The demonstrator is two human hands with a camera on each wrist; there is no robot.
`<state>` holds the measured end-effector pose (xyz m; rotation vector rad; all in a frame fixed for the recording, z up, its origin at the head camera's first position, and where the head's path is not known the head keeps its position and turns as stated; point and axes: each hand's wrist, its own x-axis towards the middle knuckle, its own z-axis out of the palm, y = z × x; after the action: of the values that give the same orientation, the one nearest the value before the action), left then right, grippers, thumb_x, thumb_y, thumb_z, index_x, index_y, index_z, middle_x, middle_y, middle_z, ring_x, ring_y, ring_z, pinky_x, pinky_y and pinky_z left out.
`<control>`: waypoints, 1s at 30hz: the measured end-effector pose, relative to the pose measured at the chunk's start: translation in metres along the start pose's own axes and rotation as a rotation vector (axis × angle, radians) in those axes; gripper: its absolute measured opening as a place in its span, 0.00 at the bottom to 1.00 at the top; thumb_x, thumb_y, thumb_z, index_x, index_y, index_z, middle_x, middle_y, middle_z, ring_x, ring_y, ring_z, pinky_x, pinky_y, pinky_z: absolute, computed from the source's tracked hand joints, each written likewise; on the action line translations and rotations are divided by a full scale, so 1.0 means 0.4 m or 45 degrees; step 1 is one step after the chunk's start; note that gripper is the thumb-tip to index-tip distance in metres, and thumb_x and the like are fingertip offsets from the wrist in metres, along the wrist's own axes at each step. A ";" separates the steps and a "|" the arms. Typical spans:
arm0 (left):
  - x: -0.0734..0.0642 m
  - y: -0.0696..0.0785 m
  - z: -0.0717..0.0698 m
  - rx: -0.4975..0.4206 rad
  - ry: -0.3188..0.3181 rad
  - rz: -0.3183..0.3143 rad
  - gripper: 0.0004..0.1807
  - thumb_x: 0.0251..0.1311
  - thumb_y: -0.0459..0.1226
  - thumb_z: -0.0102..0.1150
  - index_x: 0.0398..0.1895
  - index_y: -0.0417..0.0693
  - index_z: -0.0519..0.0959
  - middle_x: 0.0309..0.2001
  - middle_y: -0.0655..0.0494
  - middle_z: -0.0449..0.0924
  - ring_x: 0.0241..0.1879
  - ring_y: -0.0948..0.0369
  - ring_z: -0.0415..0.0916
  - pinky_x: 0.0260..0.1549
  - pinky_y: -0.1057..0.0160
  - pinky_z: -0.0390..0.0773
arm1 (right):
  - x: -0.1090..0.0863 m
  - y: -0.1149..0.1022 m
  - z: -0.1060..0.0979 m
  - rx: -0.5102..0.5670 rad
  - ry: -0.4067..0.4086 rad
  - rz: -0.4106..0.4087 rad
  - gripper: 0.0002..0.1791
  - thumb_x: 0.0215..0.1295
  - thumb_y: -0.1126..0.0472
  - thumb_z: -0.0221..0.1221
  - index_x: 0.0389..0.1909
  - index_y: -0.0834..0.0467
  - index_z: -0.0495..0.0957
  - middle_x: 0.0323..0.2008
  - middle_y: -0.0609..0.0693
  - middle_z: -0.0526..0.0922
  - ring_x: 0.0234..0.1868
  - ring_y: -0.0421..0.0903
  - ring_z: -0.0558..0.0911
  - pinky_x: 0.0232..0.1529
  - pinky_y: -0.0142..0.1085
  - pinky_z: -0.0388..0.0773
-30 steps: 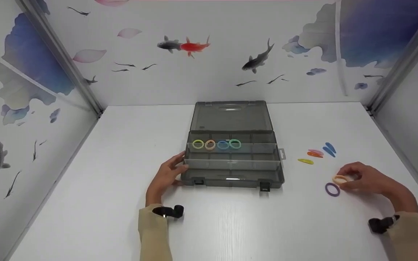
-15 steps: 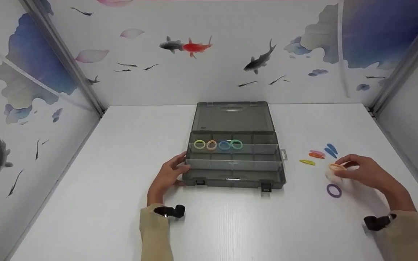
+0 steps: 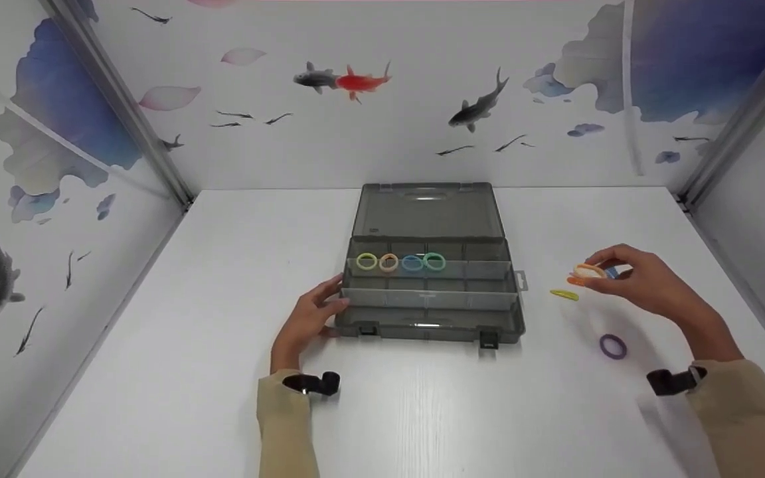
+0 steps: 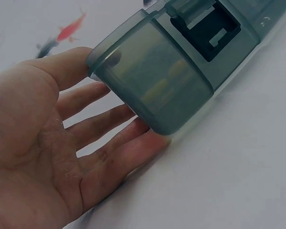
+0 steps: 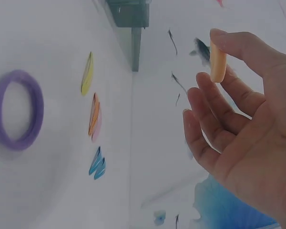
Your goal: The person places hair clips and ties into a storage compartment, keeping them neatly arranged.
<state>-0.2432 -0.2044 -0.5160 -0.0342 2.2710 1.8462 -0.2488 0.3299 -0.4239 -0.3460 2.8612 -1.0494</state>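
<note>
My right hand (image 3: 648,282) pinches a peach hair tie (image 5: 218,62) between thumb and fingers, above the table and in front of the hair clips. My left hand (image 3: 306,325) rests at the left side of a grey see-through compartment box (image 3: 429,334). Its thumb touches the upper edge, and its fairly straight fingers (image 4: 105,114) lie along the side wall. Inside the open box, several hair ties, yellow (image 3: 358,261), peach (image 3: 381,263), blue and green, stand in a row across the back compartments. A purple hair tie (image 5: 37,109) lies on the table at the right.
Right of the box lie a yellow hair clip (image 3: 564,295), an orange one (image 5: 94,112), a pink one (image 5: 99,126) and two blue clips (image 5: 96,162). The box lid (image 3: 430,212) is folded back toward the rear wall. Printed panels enclose the white table (image 3: 389,411).
My right hand has picked up the peach hair tie from beside the purple one and carried it away from me and left, over the clips. My left hand stays at the box.
</note>
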 end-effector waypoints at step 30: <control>0.000 0.007 0.001 0.028 0.018 0.002 0.34 0.66 0.45 0.64 0.75 0.62 0.66 0.75 0.48 0.63 0.69 0.44 0.69 0.41 0.52 0.84 | 0.223 -0.209 0.136 0.114 -0.038 -0.178 0.18 0.67 0.57 0.65 0.55 0.60 0.78 0.59 0.60 0.73 0.64 0.60 0.71 0.65 0.57 0.68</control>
<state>-0.2435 -0.2033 -0.5133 -0.0419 2.3008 1.8271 -0.3122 0.2125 -0.4107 -0.5565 2.7874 -1.1801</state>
